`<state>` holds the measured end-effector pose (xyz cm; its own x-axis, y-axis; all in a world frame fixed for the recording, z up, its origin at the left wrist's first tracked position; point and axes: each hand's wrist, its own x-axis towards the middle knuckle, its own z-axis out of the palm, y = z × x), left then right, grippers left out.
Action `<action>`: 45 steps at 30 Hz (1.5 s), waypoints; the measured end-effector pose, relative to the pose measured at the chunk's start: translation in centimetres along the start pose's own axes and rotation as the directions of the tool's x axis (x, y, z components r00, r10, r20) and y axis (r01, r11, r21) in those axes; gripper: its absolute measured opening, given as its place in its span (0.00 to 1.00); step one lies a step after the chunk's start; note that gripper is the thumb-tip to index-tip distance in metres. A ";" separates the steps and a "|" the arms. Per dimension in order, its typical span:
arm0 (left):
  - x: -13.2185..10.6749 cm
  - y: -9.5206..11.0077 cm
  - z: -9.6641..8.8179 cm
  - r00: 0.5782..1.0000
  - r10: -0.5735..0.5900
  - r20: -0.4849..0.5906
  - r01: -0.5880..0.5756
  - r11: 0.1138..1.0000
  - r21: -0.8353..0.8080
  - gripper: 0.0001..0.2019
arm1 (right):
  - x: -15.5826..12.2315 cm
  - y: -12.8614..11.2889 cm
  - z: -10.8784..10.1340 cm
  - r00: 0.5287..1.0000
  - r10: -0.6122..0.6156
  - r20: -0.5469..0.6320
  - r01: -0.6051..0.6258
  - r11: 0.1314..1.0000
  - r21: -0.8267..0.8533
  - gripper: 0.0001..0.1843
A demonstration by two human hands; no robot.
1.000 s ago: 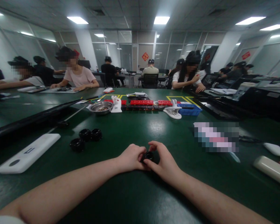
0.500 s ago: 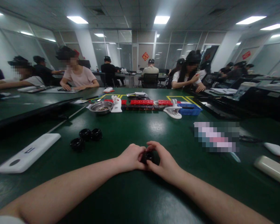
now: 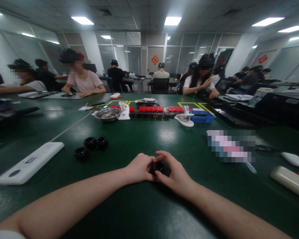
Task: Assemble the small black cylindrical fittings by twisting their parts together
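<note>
Both hands meet on a small black ring-shaped part (image 3: 158,167) resting low over the green table (image 3: 149,139). My left hand (image 3: 139,168) pinches it from the left with curled fingers. My right hand (image 3: 174,172) wraps it from the right, thumb and forefinger over the top. Three similar black round parts (image 3: 91,147) lie in a cluster to the left, apart from my hands.
A white flat device (image 3: 27,163) lies at the left. A metal bowl (image 3: 107,114), white clips (image 3: 185,118), red blocks (image 3: 151,109) and a blue tray (image 3: 201,117) sit further back. White items (image 3: 290,179) lie at right. Several people sit at tables behind.
My hands stay together on the black part, with only small finger shifts. The long dark object at the far left has moved away toward the left edge.
</note>
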<state>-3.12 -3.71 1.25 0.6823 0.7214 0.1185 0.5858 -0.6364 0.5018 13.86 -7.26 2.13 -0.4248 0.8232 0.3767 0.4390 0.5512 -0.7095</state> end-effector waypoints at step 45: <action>0.0 -0.4 0.3 0.999 -0.037 -0.011 0.037 0.999 0.002 0.20 | 0.0 0.0 -0.4 0.993 -0.027 -0.119 0.025 1.000 -0.019 0.25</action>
<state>-3.24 -3.56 0.84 0.6550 0.7476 0.1096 0.6117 -0.6097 0.5041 14.21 -7.22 2.32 -0.3393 0.8184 0.4637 0.4431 0.5739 -0.6887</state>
